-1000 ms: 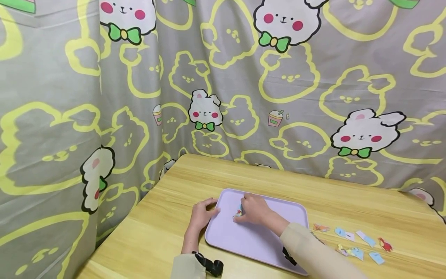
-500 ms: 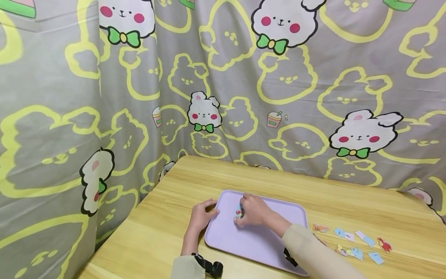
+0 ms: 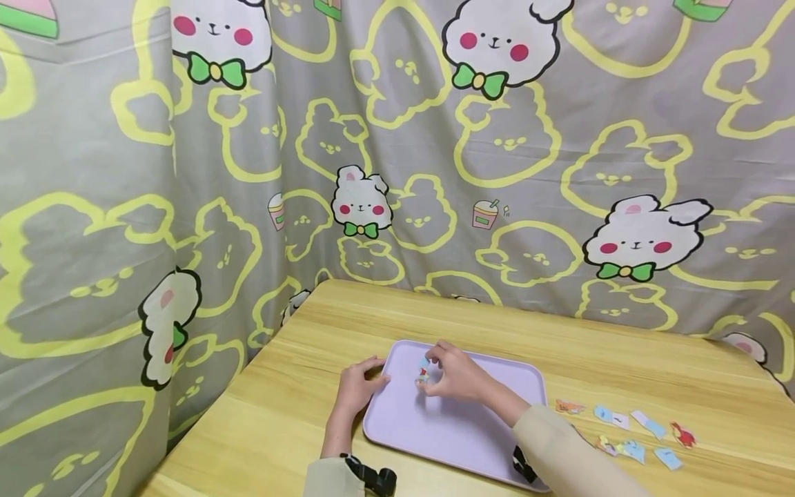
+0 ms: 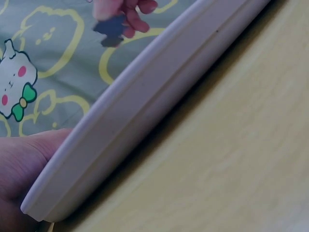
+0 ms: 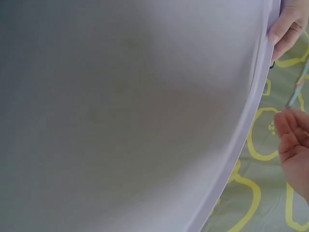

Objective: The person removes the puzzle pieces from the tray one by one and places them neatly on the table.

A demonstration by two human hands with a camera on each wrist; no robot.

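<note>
My right hand (image 3: 456, 373) pinches a small colourful jigsaw piece (image 3: 424, 371) between thumb and fingertips. It is above the far left part of a lilac tray (image 3: 435, 435). The left wrist view shows the piece's dark grey back (image 4: 111, 30) and knobbly edge, raised over the tray's rim (image 4: 120, 92). In the right wrist view the piece appears as a thin strip (image 5: 298, 89) near the fingertips. My left hand (image 3: 357, 390) holds the tray by its left edge, thumb (image 5: 275, 37) over the rim and fingers along the outside.
Several loose jigsaw pieces lie on the wooden table (image 3: 298, 359) right of the tray, among them an orange one (image 3: 568, 406), a red one (image 3: 683, 435) and a light blue one (image 3: 668, 458). A patterned curtain (image 3: 435, 152) hangs behind and to the left.
The right hand, low over the tray earlier, has risen a little with the piece, and its fingers are spread wider around it. The left hand stays at the tray's edge.
</note>
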